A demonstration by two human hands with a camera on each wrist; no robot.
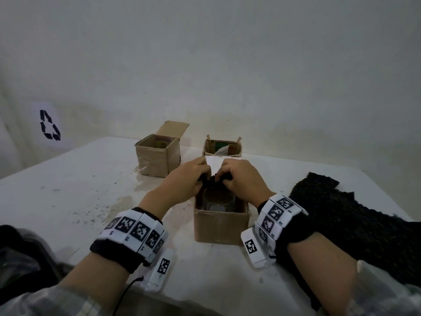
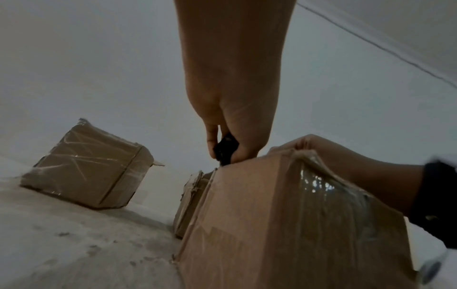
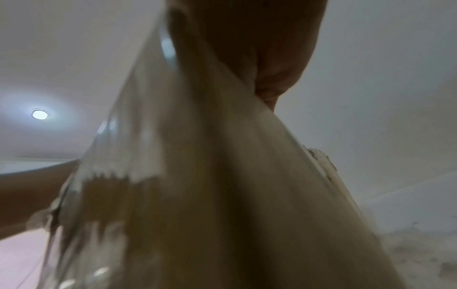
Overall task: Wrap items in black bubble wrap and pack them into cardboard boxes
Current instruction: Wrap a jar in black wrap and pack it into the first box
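Observation:
An open cardboard box (image 1: 219,226) stands in the middle of the table, with a clear glass (image 1: 218,201) upright inside it. Over the box's far half both hands meet on a small bundle of black bubble wrap (image 1: 213,181). My left hand (image 1: 201,176) pinches the bundle from the left, and its fingers (image 2: 212,140) show curled on the dark wrap (image 2: 226,148) in the left wrist view. My right hand (image 1: 224,176) grips it from the right, fingers curled. What the wrap covers is hidden. The right wrist view shows only the blurred taped box wall (image 3: 210,195) and my palm (image 3: 267,78).
Two more open cardboard boxes stand at the back: a taller one (image 1: 157,156) on the left and a low one (image 1: 222,148) behind my hands. A large sheet of black bubble wrap (image 1: 341,220) lies on the table at right. The white table (image 1: 79,190) runs to a wall.

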